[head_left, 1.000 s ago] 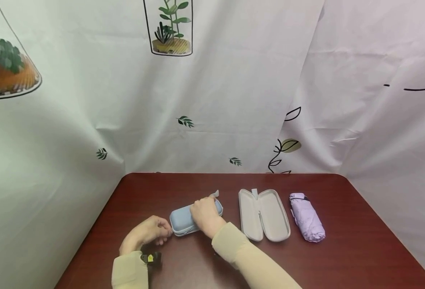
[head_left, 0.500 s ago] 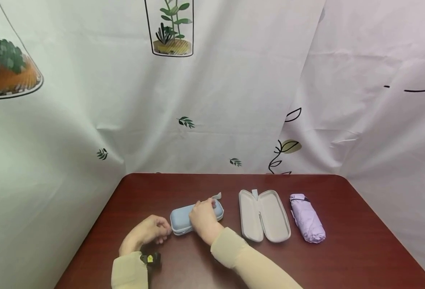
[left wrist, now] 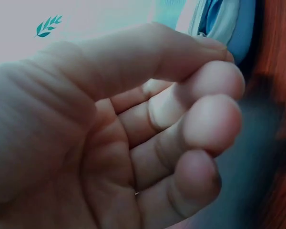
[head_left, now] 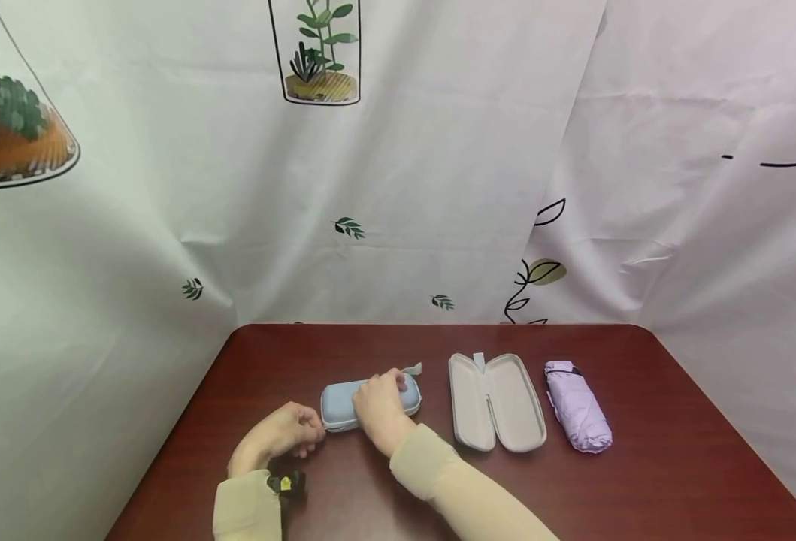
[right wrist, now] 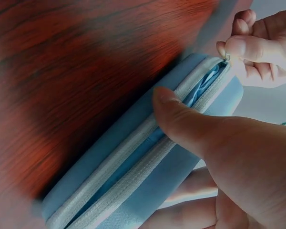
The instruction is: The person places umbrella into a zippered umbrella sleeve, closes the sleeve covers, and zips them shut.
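Glossy dark-red wood-grain tabletop [head_left: 675, 466]; matt, smooth blue case [head_left: 340, 402] with woven zipper tape; purple umbrella [head_left: 576, 409], seemingly cloth.

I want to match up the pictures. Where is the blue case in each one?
Head view: the blue zip case lies on the red-brown table, left of the middle, under the right hand.
Left wrist view: only its end shows, at the top right, past the left hand.
Right wrist view: it runs from bottom left to upper right, zip partly open.
Shared landmark: the table's red-brown wood.
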`<state>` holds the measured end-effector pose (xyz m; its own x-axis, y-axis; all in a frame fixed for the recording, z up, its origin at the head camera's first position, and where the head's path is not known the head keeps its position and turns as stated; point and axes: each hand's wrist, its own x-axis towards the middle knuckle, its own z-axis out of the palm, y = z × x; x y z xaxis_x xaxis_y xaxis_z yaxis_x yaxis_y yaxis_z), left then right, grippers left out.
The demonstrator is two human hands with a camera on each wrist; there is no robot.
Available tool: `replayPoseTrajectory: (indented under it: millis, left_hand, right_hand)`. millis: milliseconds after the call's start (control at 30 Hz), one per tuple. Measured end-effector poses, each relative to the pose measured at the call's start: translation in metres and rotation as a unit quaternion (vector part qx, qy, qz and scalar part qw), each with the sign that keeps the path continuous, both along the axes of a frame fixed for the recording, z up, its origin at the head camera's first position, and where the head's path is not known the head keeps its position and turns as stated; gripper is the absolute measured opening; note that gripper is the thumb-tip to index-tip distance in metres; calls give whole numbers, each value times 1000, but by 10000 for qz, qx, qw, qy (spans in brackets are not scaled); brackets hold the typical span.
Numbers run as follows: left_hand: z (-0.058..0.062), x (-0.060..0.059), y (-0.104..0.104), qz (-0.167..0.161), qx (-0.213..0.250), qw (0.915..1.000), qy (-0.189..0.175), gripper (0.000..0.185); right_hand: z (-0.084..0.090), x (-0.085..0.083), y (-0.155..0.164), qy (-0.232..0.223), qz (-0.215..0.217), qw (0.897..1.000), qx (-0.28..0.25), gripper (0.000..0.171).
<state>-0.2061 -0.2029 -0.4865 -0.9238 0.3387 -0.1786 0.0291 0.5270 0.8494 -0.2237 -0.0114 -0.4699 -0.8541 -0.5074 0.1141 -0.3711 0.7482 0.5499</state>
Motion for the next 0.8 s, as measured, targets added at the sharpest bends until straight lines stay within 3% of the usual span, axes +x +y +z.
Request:
replayPoseTrajectory:
  millis: [233,400,600,700,800]
  left_hand:
    - [1,-2,11,99,-17,9999,-46,4]
    - [1,-4,18,181,-65,9998,-24,5]
    - [1,-5,15,148,-130,9998,96,4]
    - [0,-6,13,203,-79,9998,16,3]
    - [-2,-7,11,236,-54,9997,-56,4]
  right_hand:
    - [-2,-5,0,39,-136,9997,-187,13]
    - [-4,-7,3,-46,-178,9981,-595,15]
    - [-10,-8,18,21,151,9940,-1085,61]
    - [-12,-12,30,-257,338,9860,-1611,70]
    - [-15,-18,41,-741,627,9694,-2254,68]
